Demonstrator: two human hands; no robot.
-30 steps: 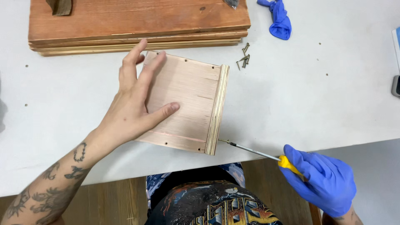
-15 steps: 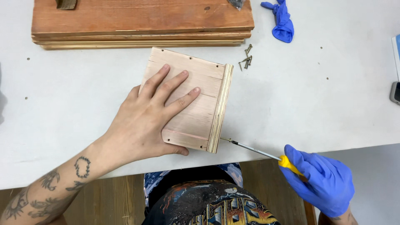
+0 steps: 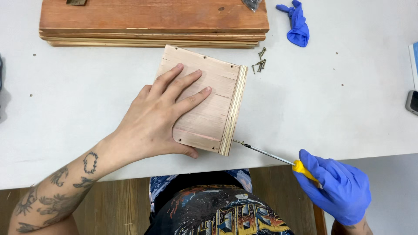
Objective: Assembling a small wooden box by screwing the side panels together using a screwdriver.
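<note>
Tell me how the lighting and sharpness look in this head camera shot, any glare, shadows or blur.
Head view: even, soft light on the white table, no glare; faint shadows beside the plywood piece and under the left hand. Focus is sharp on the screwdriver, the gloved right hand and the loose screws. No motion blur; the stacked boards bow slightly at the top edge.

Free room: bare white counter (image 3: 87, 95) left of the plywood box (image 3: 217, 100); wide bare stretch to its right, out to the counter's near edge.
Obstacles: stack of long boards (image 3: 152, 21) just beyond the box, narrow gap between; loose screws (image 3: 259, 64) near its far right corner; crumpled blue glove (image 3: 298, 24) beyond them; 2 devices (image 3: 413, 87) at the right edge.
</note>
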